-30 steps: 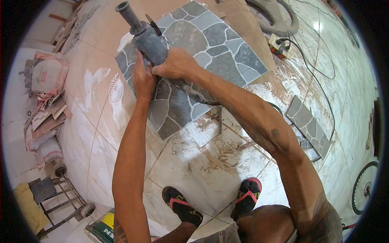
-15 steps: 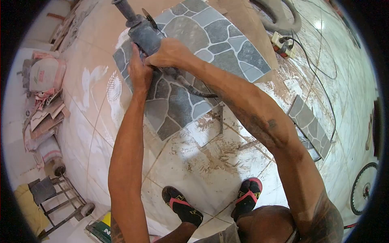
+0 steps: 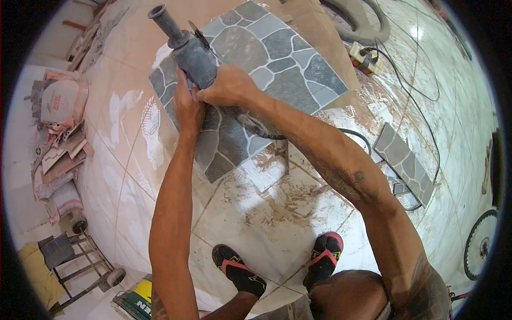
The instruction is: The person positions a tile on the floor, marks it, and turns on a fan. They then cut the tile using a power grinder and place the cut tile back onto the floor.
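Both my hands are wrapped round a dusty angle grinder (image 3: 194, 58) over the tile. My left hand (image 3: 188, 106) closes on the near left side of its body. From the right, my right hand (image 3: 230, 85) grips it just behind the head. The side handle sticks up toward the far left, and a thin cutting disc (image 3: 198, 34) stands on edge to the right of it. Under the tool lies a large grey tile (image 3: 288, 69) with a stone pattern and pale joint lines. The grinder's cord runs back beneath my right forearm.
A cut strip of the same tile (image 3: 404, 164) lies at right. Beyond it a power strip (image 3: 365, 57) with plugged-in cords sits on the floor. Tile scraps and bags (image 3: 61, 144) line the left side. White dust smears the floor, and a bicycle wheel (image 3: 481, 245) shows at far right.
The grinder and both hands have shifted slightly toward me and to the right in view. A loop of cord now shows right of my right forearm. My grip looks the same.
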Tool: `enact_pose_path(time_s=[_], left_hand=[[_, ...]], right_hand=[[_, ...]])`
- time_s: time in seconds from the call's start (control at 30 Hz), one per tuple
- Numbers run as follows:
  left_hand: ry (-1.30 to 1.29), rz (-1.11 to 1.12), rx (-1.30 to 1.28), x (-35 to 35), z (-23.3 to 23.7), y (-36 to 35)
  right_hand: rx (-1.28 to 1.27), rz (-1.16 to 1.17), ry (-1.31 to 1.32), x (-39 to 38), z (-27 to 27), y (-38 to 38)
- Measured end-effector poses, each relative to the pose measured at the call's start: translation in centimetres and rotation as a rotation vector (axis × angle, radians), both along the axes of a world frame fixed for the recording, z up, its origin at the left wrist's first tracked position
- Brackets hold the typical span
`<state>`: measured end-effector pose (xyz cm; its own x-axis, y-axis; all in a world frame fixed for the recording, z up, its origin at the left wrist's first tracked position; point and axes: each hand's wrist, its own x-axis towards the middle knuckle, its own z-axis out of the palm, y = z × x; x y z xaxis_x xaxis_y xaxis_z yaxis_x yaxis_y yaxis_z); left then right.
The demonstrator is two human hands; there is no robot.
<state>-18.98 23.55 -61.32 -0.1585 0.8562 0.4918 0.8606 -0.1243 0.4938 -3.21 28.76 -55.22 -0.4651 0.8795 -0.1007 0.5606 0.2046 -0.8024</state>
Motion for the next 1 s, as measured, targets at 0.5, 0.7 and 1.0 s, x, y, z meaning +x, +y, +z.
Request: enact_pose_path(time_s=[0.5,0.7,1.0], left_hand=[[0.042,0.033,0.017,0.4,-0.5,-0.8],[0.005,0.004,0.016,0.9,-0.3,-1.7],[0.021,0.016,-0.011,1.4,-0.2,-2.4]], right_hand=[[-0.09,0.009,-0.064,1.0,1.2,-1.0],[-0.078,0.039,-0.099,1.5,1.4,-1.6],[-0.13,-0.005,-0.116,2.1,1.8,-2.5]])
